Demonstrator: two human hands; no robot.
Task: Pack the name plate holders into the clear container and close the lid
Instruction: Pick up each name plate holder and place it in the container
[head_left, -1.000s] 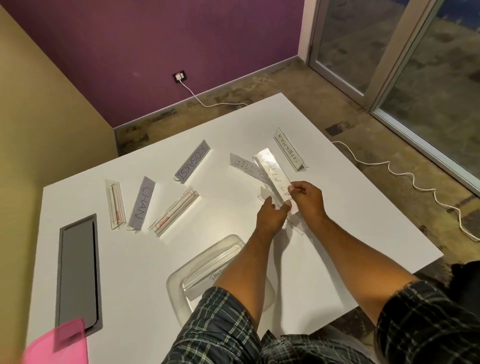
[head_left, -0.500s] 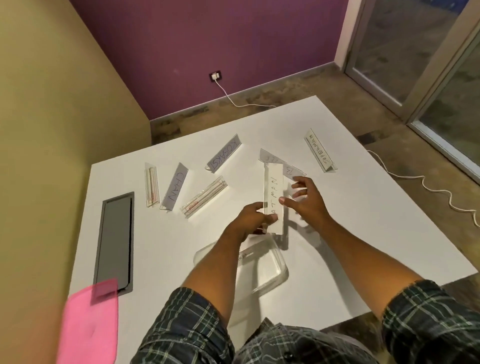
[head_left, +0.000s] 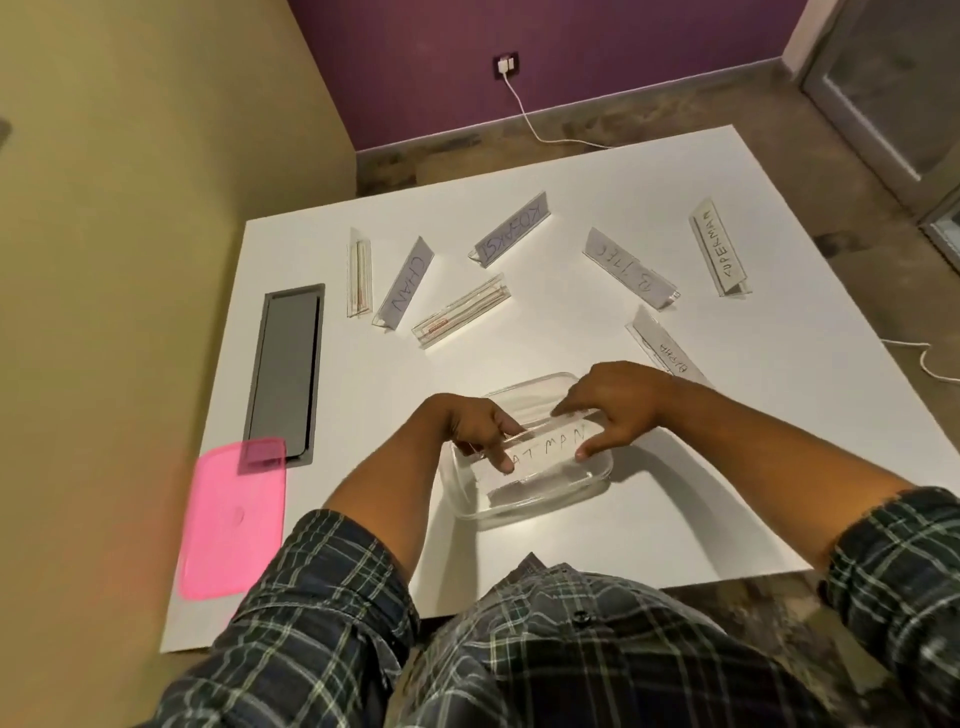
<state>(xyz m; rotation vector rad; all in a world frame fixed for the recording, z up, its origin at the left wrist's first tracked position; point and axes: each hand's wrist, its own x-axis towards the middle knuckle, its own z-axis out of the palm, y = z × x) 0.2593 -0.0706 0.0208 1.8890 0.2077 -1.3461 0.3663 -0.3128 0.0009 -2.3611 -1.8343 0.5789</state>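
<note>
Clear holder (head_left: 545, 451) pinched by both hands, left (head_left: 470, 423) and right (head_left: 618, 405), over container (head_left: 597, 480); could jam on the rim if tilted; lid (head_left: 234, 519) waiting aside.

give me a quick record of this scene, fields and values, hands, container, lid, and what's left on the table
left hand: on one end of the BATMAN holder
right hand: on its other end
clear container: open, BATMAN holder going in
pink lid: off, at the table's left edge
holders left on white table: seven, including CHAN and SUPERMAN
</note>
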